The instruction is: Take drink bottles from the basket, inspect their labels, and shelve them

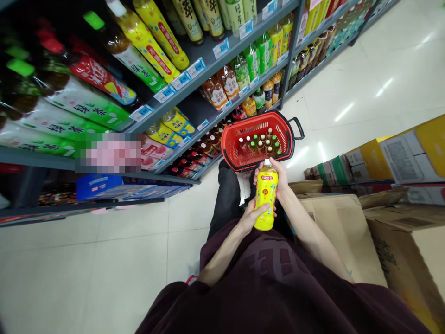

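Note:
Both hands hold one yellow drink bottle (pixel 266 197) with a white cap and a red-and-blue printed label facing up. Around the lower part of the bottle my left hand (pixel 251 214) is closed, its thumb lying across the label. My right hand (pixel 280 175) grips the upper part near the cap, with fingers partly hidden behind it. Just beyond the bottle, a red shopping basket (pixel 229 144) with black handles stands on the floor by my feet. Several small capped bottles (pixel 261 147) stand upright inside it.
Shelves of bottled drinks (pixel 222 48) with price tags run along the left and far side. Brown cardboard boxes (pixel 340 232) are at my right, with stacked cartons (pixel 399 157) behind them. Pale tiled floor (pixel 125 264) lies to the left. A blue carton (pixel 100 187) sits on a low shelf.

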### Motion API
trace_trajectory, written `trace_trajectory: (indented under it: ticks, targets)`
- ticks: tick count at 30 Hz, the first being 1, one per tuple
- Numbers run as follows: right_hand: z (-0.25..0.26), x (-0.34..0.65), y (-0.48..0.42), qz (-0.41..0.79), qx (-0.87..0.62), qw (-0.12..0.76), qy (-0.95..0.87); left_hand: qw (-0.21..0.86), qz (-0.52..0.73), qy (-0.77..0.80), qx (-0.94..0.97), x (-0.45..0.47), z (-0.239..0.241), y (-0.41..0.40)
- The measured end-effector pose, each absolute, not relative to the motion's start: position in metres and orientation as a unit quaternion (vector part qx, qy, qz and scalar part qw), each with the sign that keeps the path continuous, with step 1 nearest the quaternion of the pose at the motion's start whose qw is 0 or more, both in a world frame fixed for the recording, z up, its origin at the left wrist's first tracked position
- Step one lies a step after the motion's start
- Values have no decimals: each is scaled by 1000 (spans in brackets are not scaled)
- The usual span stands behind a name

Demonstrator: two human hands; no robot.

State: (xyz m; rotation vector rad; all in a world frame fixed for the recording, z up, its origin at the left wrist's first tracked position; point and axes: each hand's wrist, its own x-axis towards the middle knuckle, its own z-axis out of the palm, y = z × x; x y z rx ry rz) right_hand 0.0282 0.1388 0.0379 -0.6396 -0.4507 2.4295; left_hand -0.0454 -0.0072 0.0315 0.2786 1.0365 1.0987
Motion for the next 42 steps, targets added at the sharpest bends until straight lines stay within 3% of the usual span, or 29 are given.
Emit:
trace_trajectory:
  ticks: [11,19,23,29,36,42]
  targets:
    - [41,23,138,885,-308,315,-147,717,470,493,147,-54,34,-3]
    - [34,13,134,775,-422,405,-239,498,353,705,360,-68,24,-1]
    - [33,11,132,768,-431,404,-248,471,309,731,384,-67,27,-2]
    - [38,14,134,810,-386,377,-230,503,375,698,344,-72,28,-3]
    - [44,21,139,897,-282,284,-187,713,471,487,183,-62,33,-12]
    - [46,26,140,907,-274,269,-175,759,466,422,168,-50,36,-10]
